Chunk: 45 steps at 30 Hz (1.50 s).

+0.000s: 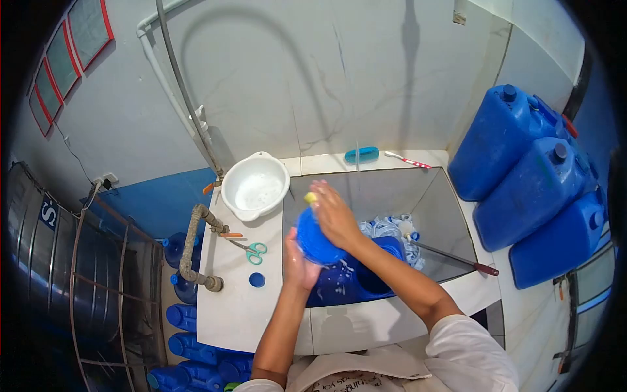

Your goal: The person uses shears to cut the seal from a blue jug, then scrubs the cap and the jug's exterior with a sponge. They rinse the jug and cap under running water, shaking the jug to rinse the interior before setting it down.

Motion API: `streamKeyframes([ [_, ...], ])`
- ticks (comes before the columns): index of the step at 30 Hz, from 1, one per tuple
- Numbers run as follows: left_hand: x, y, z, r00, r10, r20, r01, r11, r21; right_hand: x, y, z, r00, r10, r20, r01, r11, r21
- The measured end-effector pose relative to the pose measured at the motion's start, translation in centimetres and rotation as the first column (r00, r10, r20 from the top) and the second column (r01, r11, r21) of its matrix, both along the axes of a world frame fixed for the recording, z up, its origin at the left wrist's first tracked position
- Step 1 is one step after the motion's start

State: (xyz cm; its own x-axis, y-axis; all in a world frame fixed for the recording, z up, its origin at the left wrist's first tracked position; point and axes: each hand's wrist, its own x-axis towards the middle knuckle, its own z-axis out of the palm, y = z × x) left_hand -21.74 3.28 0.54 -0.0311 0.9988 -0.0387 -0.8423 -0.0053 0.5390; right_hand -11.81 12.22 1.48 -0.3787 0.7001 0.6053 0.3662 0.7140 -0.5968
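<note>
Leaning over the sink [428, 196], the blue container [315, 245] is at its left edge, w/ the round end turned up toward the camera. The left hand [298, 262] is spread flat against the container's left side, palm on it, not clamped. The right hand [334, 214] lies on top of the container, fingers closed on a yellow sponge [311, 196]. Inside the sink, just right of the container, is a pile of white & blue small parts [390, 228] and a long tool [450, 257]. On the counter at left: white basin [256, 187], scissors [252, 250], blue cap [257, 279]. Blue jerrycans [529, 189] stand at right.
</note>
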Motion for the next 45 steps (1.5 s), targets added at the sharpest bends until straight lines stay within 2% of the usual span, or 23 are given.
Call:
streamKeyframes([
  [3, -1.8, 1.5, -1.7, 0.999, -0.031, -0.007, 0.032, 0.998, 0.048, -0.1, -4.5, -3.5, 0.997, -0.027, 0.071, 0.028, 0.999, -0.024],
  [5, 1.5, 0.0, -1.4, 0.96, 0.198, -0.2, -0.226, 0.966, -0.13, 0.1, -5.9, -1.1, 0.989, 0.134, 0.07, -0.136, 0.99, 0.029],
  [7, 2.3, -0.8, -0.5, 0.997, 0.073, -0.016, -0.074, 0.994, -0.078, 0.1, -2.8, 0.2, 0.992, 0.111, 0.06, -0.12, 0.978, 0.172],
  [8, 2.0, -1.2, 0.4, 0.998, 0.023, -0.052, -0.025, 0.999, -0.024, 1.3, -1.7, 1.7, 0.997, 0.077, -0.008, -0.077, 0.997, 0.015],
  [11, 0.3, -1.1, 1.1, 0.997, -0.008, -0.08, 0.009, 1.0, 0.01, 1.5, -4.3, -3.4, 0.993, -0.112, -0.023, 0.114, 0.987, 0.109],
  [12, 0.7, -0.7, -0.2, 0.977, 0.084, -0.194, -0.092, 0.995, -0.036, 1.3, -6.8, -2.0, 0.998, 0.05, -0.036, -0.051, 0.999, -0.01],
  [13, 1.6, -0.9, -1.1, 0.937, 0.162, -0.31, -0.194, 0.978, -0.076, 1.2, -8.3, -0.5, 0.991, 0.13, -0.019, -0.129, 0.99, 0.055],
  [15, 3.0, -2.2, 0.3, 0.946, 0.197, -0.257, -0.207, 0.978, -0.014, 1.2, -6.9, 2.1, 0.979, 0.178, 0.098, -0.191, 0.97, 0.149],
  [17, 2.7, -2.8, 2.1, 0.993, -0.098, 0.063, 0.092, 0.991, 0.099, 2.0, -4.4, 3.0, 0.989, 0.146, 0.019, -0.147, 0.988, 0.043],
  [19, 2.5, -2.9, 1.8, 0.996, -0.088, -0.027, 0.09, 0.992, 0.09, 1.9, -4.9, 3.2, 0.992, 0.119, -0.053, -0.121, 0.991, -0.05],
  [21, 3.0, -2.8, 2.2, 0.986, 0.142, -0.086, -0.15, 0.984, -0.095, 1.3, -7.5, 3.3, 0.954, 0.3, 0.025, -0.298, 0.932, 0.205],
  [23, 2.8, -3.6, 2.5, 0.999, 0.036, -0.033, -0.037, 0.999, -0.029, 1.1, -5.5, 2.6, 0.959, 0.284, -0.018, -0.267, 0.921, 0.285],
  [25, 2.7, -4.3, 2.5, 0.998, -0.064, 0.015, 0.064, 0.997, 0.039, 1.4, -2.8, 2.9, 0.993, 0.085, -0.077, -0.085, 0.996, 0.006],
  [27, 2.6, -3.7, 2.4, 1.0, -0.011, -0.02, 0.01, 0.998, -0.058, 0.3, -4.0, 2.6, 0.994, 0.06, -0.086, -0.053, 0.994, 0.091],
  [29, 3.2, -4.2, 3.0, 0.993, 0.08, -0.089, -0.087, 0.993, -0.085, -0.1, -6.9, 3.3, 0.971, 0.239, -0.008, -0.218, 0.899, 0.379],
  [31, 3.6, -4.3, 3.9, 0.995, 0.07, -0.065, -0.078, 0.988, -0.13, 0.2, -4.0, 2.2, 0.964, 0.264, -0.015, -0.245, 0.912, 0.33],
  [33, 3.5, -4.0, 3.0, 0.988, 0.059, -0.145, -0.077, 0.99, -0.12, 0.5, -1.8, 0.4, 0.999, -0.008, 0.047, 0.01, 0.999, -0.038],
  [35, 3.0, -3.8, 2.2, 0.907, 0.16, -0.389, -0.189, 0.981, -0.037, 1.7, -2.4, 0.4, 0.996, -0.073, -0.044, 0.056, 0.949, -0.311],
  [39, 2.5, -3.3, 2.8, 0.922, 0.37, -0.115, -0.365, 0.929, 0.069, 1.8, -6.2, -3.3, 0.994, -0.093, -0.06, 0.078, 0.972, -0.221],
  [41, 2.8, -3.0, 2.5, 0.918, 0.389, -0.079, -0.385, 0.921, 0.062, 0.3, -10.0, -1.1, 0.921, -0.285, -0.265, 0.18, 0.916, -0.36],
  [43, 3.4, -2.9, 1.6, 0.771, 0.435, -0.466, -0.543, 0.83, -0.123, 0.2, -11.7, -0.2, 0.992, -0.125, -0.033, 0.121, 0.988, -0.1],
  [44, 2.9, -3.4, 1.2, 0.942, 0.288, -0.171, -0.308, 0.946, -0.105, 0.5, -11.7, 0.7, 0.997, -0.062, 0.041, 0.063, 0.997, -0.042],
  [45, 2.9, -3.6, 0.9, 0.943, 0.286, -0.172, -0.307, 0.946, -0.108, 0.6, -11.0, 0.9, 0.997, -0.063, 0.041, 0.065, 0.997, -0.044],
])
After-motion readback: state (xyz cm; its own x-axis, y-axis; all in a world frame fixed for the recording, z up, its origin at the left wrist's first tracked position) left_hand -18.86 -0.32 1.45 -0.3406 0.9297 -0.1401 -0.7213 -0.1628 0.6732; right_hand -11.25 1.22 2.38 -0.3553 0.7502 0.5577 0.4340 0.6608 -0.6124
